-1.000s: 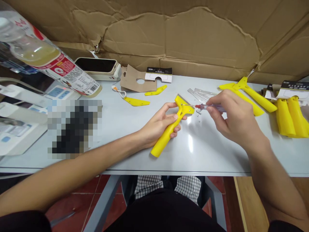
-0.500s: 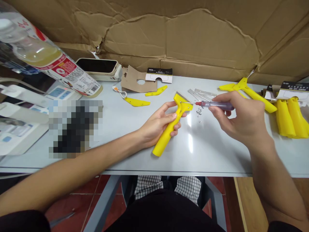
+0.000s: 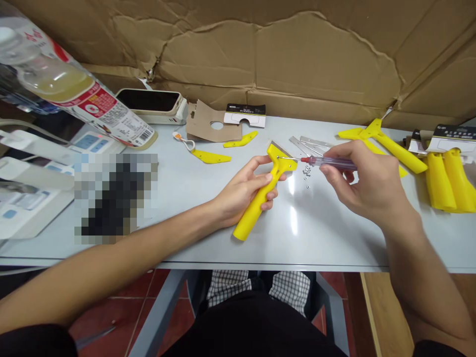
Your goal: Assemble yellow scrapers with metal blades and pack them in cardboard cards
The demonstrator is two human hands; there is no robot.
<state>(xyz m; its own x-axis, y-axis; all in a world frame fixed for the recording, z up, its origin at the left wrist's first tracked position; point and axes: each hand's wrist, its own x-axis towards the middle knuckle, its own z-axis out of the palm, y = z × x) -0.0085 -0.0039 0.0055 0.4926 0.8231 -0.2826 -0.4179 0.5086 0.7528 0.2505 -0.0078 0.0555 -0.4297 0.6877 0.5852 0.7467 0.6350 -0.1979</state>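
My left hand [image 3: 249, 191] is closed around the neck of a yellow scraper [image 3: 255, 208], its handle slanting down toward me and a metal blade along its head. In my right hand [image 3: 368, 183] is a screwdriver [image 3: 329, 162] with a clear purple handle and red collar. Its thin shaft reaches left to a screw spot on the scraper head; the tip's exact seating is too small to tell. Just right of the head lie loose metal blades [image 3: 312, 145] and several small screws and nuts [image 3: 307, 172].
Yellow blade covers [image 3: 210, 156] and cut cardboard packaging [image 3: 211, 124] lie behind the scraper. At right are another yellow scraper [image 3: 397, 146] and packaged yellow handles [image 3: 441, 183]. A bottle [image 3: 100, 104], a phone-like device [image 3: 152, 104] and power strips [image 3: 33, 203] crowd the left. Cardboard [image 3: 297, 59] walls the back.
My right hand and the screwdriver handle have shifted very slightly, with the fingers turned a little around the handle. The scraper stays nearly in place in my left hand.
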